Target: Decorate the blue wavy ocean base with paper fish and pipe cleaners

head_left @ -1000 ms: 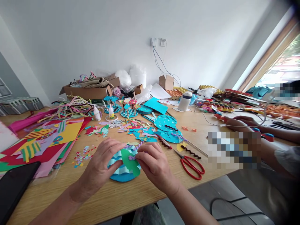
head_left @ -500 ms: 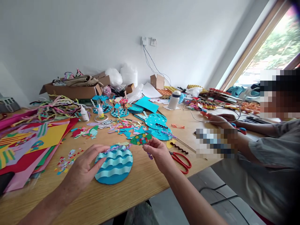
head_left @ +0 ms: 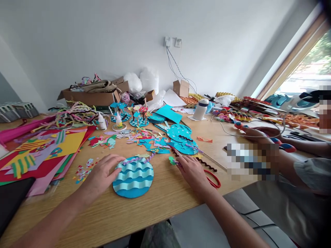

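Observation:
A round blue disc [head_left: 133, 193] with pale wavy paper bands lies on the table. My left hand [head_left: 105, 172] grips its left edge, thumb on the bands and fingers by the purple wavy pipe cleaner [head_left: 148, 158] along its top. My right hand [head_left: 193, 173] is palm down to the right of the disc, fingers closed on a green paper fish [head_left: 172, 160], mostly hidden. A brown wavy pipe cleaner [head_left: 176, 152] shows just beyond those fingers, and another brown wavy pipe cleaner [head_left: 209, 166] lies to their right. Red-handled scissors [head_left: 215, 179] are partly covered by my right hand.
Coloured paper sheets [head_left: 74, 143] are stacked at left. Glue bottles [head_left: 102, 122], paper scraps [head_left: 144, 137] and blue discs [head_left: 178, 132] spread behind my hands. A white bottle [head_left: 201, 109] stands farther back. A co-worker's hands [head_left: 258, 136] work at right, near a thin stick [head_left: 210, 160].
My right hand has moved down and right with the green fish, from above the disc's right side to the table. My left hand stays at the disc. The view has shifted slightly.

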Demonstrator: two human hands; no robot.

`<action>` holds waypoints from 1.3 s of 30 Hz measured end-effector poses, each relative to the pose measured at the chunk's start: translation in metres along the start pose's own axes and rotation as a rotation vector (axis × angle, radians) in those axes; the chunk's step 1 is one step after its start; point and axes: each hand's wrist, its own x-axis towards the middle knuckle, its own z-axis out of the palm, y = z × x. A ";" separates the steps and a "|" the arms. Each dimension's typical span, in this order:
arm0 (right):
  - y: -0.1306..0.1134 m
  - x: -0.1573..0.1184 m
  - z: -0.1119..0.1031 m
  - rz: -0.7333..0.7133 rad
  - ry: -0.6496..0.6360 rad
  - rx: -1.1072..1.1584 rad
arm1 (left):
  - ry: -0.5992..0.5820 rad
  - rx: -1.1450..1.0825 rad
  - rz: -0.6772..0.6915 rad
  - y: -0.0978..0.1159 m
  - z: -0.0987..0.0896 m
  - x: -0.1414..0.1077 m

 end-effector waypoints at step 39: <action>-0.070 0.101 0.003 -0.280 -0.209 0.219 | -0.108 0.078 0.014 -0.008 0.036 0.045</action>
